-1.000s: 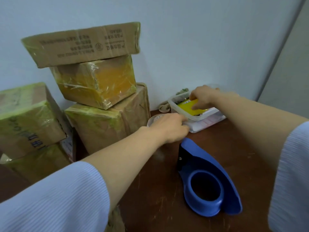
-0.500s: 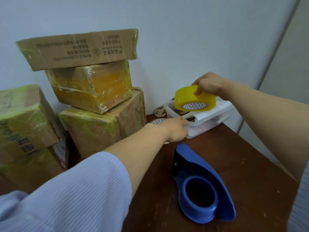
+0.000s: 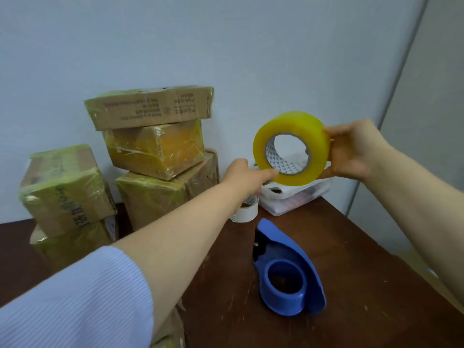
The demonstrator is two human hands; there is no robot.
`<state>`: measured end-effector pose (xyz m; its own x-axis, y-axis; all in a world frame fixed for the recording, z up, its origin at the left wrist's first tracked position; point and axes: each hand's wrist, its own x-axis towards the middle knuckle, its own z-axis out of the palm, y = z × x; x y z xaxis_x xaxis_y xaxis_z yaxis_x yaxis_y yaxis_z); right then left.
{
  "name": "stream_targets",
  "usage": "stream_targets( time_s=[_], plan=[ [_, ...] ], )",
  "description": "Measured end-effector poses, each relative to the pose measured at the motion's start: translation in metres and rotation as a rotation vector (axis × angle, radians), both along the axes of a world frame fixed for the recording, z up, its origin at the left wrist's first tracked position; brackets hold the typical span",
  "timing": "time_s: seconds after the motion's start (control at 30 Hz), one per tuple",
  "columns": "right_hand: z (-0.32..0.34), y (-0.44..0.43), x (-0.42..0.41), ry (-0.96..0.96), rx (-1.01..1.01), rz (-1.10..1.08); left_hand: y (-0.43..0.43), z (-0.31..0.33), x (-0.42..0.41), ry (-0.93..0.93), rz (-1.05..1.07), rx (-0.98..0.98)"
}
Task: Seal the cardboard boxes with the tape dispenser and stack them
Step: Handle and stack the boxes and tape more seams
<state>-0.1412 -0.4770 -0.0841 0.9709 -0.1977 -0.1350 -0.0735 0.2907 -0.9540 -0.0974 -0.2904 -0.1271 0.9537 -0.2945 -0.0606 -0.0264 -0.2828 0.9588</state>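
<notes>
My right hand [image 3: 351,151] grips a yellow tape roll [image 3: 293,121] by its right side and holds it on edge in the air, hole toward me. The extended fingers of my left hand [image 3: 244,174] touch the roll's lower left rim. Below the roll, a blue tape dispenser [image 3: 283,244] lies on the brown table [image 3: 364,272] with its hub empty. Three taped cardboard boxes are stacked against the wall: a flat one [image 3: 150,109] on top, an orange-wrapped one [image 3: 155,149] in the middle, and a larger one [image 3: 155,197] under them.
Another taped box [image 3: 62,189] sits on a lower box at the far left. A small white tape roll [image 3: 247,212] and a clear plastic container [image 3: 301,194] stand at the table's back by the wall. The table's right edge runs close to the dispenser.
My right hand has lifted the yellow roll out of the plastic container and turned it on edge. My left hand has risen from the container to the roll's rim.
</notes>
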Motion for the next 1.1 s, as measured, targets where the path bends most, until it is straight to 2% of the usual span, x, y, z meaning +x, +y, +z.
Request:
stream_targets(
  time_s=[0.07,0.13,0.23,0.3,0.43,0.47,0.53,0.67,0.77,0.87,0.97,1.03,1.1],
  plan=[
    [-0.005,0.018,-0.028,-0.027,0.117,0.102,0.011,0.006,-0.015,-0.019,-0.014,-0.062],
    [-0.013,0.040,-0.054,-0.063,0.221,0.193,0.026,0.005,-0.026,-0.120,-0.008,-0.088],
    [-0.029,0.073,-0.085,-0.129,0.288,0.247,0.055,0.000,-0.047,-0.321,0.022,0.030],
    [-0.040,0.089,-0.096,-0.200,0.210,0.262,0.076,-0.003,-0.062,-0.424,0.033,0.141],
    [-0.049,0.121,-0.117,-0.230,-0.163,0.317,0.118,-0.003,-0.102,-0.658,-0.009,0.307],
    [-0.051,0.128,-0.123,-0.241,-0.203,0.347,0.127,-0.001,-0.111,-0.678,-0.006,0.301],
    [-0.056,0.138,-0.133,-0.271,-0.148,0.409,0.140,0.001,-0.125,-0.673,0.026,0.266],
    [-0.070,0.153,-0.150,-0.323,0.000,0.427,0.157,0.009,-0.141,-0.518,0.059,0.261],
    [-0.077,0.160,-0.162,-0.354,0.041,0.388,0.161,0.008,-0.148,-0.287,0.094,0.153],
    [-0.078,0.169,-0.171,-0.386,-0.086,0.295,0.155,0.006,-0.161,0.132,0.160,-0.208],
    [-0.079,0.173,-0.175,-0.415,-0.204,0.208,0.147,0.008,-0.182,0.530,0.039,-0.572],
    [-0.079,0.172,-0.176,-0.424,-0.256,0.174,0.143,0.009,-0.188,0.575,-0.033,-0.609],
    [-0.079,0.166,-0.174,-0.395,-0.267,0.205,0.135,0.009,-0.187,0.519,-0.032,-0.533]
  ],
)
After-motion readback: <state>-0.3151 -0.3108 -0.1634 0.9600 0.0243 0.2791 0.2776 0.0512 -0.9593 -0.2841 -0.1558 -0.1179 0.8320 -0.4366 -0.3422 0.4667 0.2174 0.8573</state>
